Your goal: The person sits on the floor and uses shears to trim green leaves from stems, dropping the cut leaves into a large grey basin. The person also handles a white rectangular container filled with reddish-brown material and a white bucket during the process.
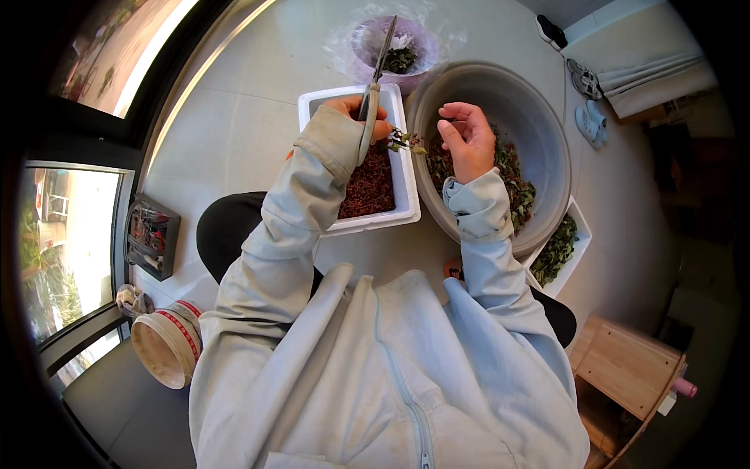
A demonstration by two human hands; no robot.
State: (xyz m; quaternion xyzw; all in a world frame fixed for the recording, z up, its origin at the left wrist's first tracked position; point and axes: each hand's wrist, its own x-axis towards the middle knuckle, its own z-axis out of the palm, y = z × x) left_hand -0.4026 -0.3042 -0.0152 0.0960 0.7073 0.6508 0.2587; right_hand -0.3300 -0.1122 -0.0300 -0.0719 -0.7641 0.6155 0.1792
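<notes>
My left hand is over the white foam box, with scissors lying against it, blades pointing away from me. Between its fingertips is a small leafy sprig with dark berries. Small dark red berries fill the lower part of the box. My right hand hangs over the large grey round tub, its fingers curled and apart, with nothing seen in them. Cut sprigs with green leaves and reddish berries lie in that tub.
A pink basin lined with clear plastic holds leaves beyond the box. A white box of green leaves touches the tub's right side. At left are a bucket and a dark tool crate; at right, a wooden cabinet and shoes.
</notes>
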